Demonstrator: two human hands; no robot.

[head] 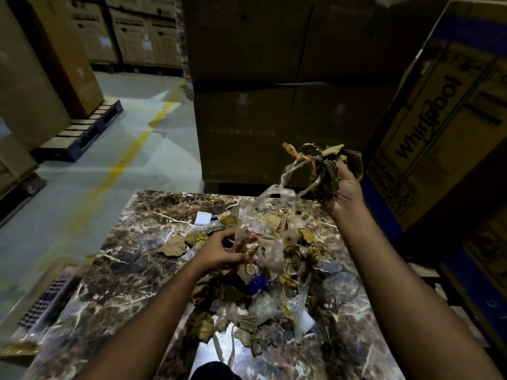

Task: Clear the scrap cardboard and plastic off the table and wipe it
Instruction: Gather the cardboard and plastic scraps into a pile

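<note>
Our right hand point(346, 187) grips a scrap bundle point(322, 165) above the table's point(131, 272) far right corner; our left hand point(219, 250) pinches plastic point(263, 242) mid-table.

Tall brown cardboard cartons point(288, 78) are standing stacked in a dim warehouse, and one large carton with blue bands and dark printed lettering point(439, 119) is leaning in at the right. A grey concrete floor point(131, 149) with a worn yellow painted line point(129, 152) is running toward the back, where a dark blue pallet point(82, 133) is carrying more cartons.
</note>
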